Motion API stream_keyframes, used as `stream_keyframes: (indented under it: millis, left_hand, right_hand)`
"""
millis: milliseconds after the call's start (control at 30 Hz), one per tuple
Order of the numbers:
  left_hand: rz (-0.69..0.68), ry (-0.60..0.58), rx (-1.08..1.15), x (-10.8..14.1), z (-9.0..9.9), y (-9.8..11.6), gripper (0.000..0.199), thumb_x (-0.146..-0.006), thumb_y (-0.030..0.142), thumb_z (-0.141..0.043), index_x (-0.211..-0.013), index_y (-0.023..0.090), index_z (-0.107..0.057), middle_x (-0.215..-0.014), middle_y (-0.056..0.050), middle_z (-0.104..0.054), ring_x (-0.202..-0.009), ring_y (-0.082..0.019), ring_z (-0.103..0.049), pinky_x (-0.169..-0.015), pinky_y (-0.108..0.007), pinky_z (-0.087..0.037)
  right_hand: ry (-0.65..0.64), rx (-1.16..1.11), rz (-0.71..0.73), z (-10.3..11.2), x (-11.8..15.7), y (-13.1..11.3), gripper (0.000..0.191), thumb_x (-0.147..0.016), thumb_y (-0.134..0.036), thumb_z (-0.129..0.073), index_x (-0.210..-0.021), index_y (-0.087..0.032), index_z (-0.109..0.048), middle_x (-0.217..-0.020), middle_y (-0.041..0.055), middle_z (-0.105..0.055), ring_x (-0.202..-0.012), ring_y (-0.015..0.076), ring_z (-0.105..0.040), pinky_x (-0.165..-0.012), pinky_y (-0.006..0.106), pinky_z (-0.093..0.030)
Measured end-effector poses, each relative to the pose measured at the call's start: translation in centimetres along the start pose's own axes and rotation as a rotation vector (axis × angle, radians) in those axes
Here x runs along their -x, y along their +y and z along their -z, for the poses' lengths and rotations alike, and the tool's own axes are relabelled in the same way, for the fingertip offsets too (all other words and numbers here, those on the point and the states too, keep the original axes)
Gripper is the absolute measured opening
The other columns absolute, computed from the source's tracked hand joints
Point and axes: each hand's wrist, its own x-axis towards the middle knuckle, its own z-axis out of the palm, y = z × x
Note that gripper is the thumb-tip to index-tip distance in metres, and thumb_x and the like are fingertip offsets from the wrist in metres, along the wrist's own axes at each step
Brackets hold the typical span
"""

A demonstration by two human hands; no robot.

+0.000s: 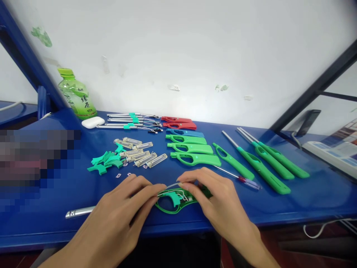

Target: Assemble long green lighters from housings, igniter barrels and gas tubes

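Note:
An opened green lighter casing (168, 211) lies near the table's front edge, with a teal trigger (175, 199) and white wires inside. My left hand (125, 208) pinches the thin clear tube (173, 185) near the casing's neck; a silver metal rod (79, 212) sticks out beyond this hand to the left. My right hand (216, 197) is closed on the tube's other end, above the casing body, which it partly hides. Beyond my hands lie loose teal triggers (107, 160) and clear fuel tanks (143, 157).
Red casings (180, 125), green casings (199, 160) and rods with wires (119, 127) line the back. Right are a screwdriver (245, 181) and finished-looking green lighters (264, 173). A green bottle (78, 96) and white case (93, 122) stand back left.

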Motion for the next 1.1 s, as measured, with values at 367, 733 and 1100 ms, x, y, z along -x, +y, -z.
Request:
stream_keyframes:
  millis: [367, 733, 1100]
  left_hand:
    - [0.015, 0.015, 0.014, -0.3, 0.0, 0.0, 0.021, -0.125, 0.029, -0.051, -0.134, 0.034, -0.07, -0.114, 0.007, -0.081, -0.099, -0.01, -0.079, -0.094, -0.022, -0.059]
    - [0.078, 0.128, -0.201, -0.2, 3.4, -3.8, 0.021, -0.121, 0.045, -0.056, -0.122, 0.039, -0.077, -0.115, 0.003, -0.082, -0.098, -0.021, -0.079, -0.085, -0.035, -0.06]
    - [0.153, -0.075, -0.231, -0.1, 3.6, -8.3, 0.047, -0.118, 0.064, -0.049, -0.106, 0.037, -0.086, -0.106, -0.003, -0.082, -0.092, -0.027, -0.08, -0.06, -0.035, -0.053]
  right_hand:
    - [-0.01, 0.003, 0.009, -0.1, 0.0, 0.1, 0.015, -0.116, -0.014, -0.072, -0.112, -0.026, -0.08, -0.105, -0.0004, -0.088, -0.094, 0.0196, -0.083, -0.087, 0.03, -0.063]
    - [-0.072, 0.182, 0.06, 0.8, -1.3, 0.3, 0.018, -0.12, -0.022, -0.064, -0.118, -0.026, -0.081, -0.112, 0.0058, -0.088, -0.102, 0.0254, -0.084, -0.092, 0.038, -0.067]
    - [-0.493, 0.759, 0.532, -0.8, -10.3, 0.2, 0.028, -0.104, 0.006, -0.069, -0.119, -0.016, -0.078, -0.122, 0.013, -0.075, -0.106, 0.0267, -0.068, -0.087, 0.04, -0.055]
